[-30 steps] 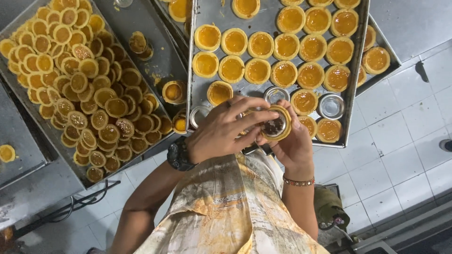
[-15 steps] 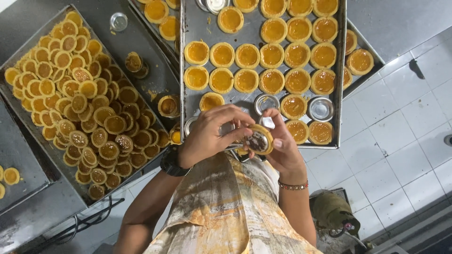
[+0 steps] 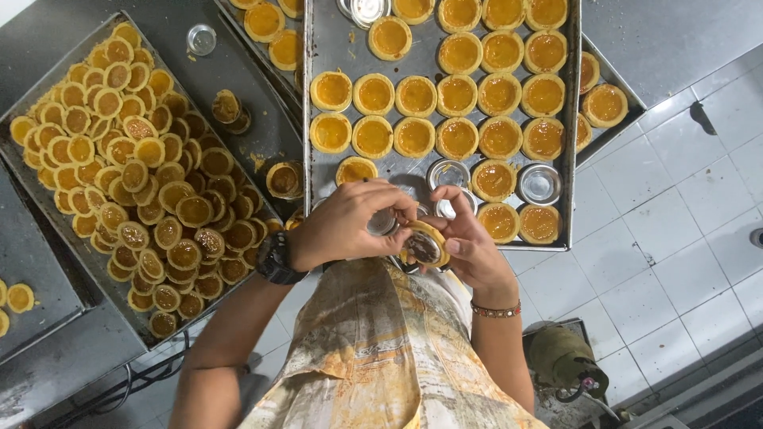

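Both hands together at the near edge of the right baking tray [image 3: 308, 95]. Right hand [image 3: 469, 242] cupped around a small tart [image 3: 425, 245], fingers closed on its crust, dark underside or filling turned toward the camera; which of the two, not clear. Left hand [image 3: 350, 222] curled over a small round metal tart mould [image 3: 383, 222], fingertips pinching its rim, touching the tart's edge. Black wristwatch [image 3: 274, 258] on the left wrist, beaded bracelet [image 3: 497, 310] on the right.

Beyond the hands, on the right baking tray, rows of golden egg tarts [image 3: 457, 95], still in place, plus a few empty moulds [image 3: 539, 184] among them, shiny and bare. To the left, a second tray [image 3: 24, 171] heaped with unmoulded tarts [image 3: 135, 175], many overlapping, some browner than others. Between the two trays, a dark metal sheet [image 3: 254, 79] bearing a few stray tarts and one lone mould [image 3: 201, 40]. Below, a patterned yellow shirt [image 3: 373, 357], white floor tiles [image 3: 675, 238], and a green gas cylinder [image 3: 564, 361] at lower right.
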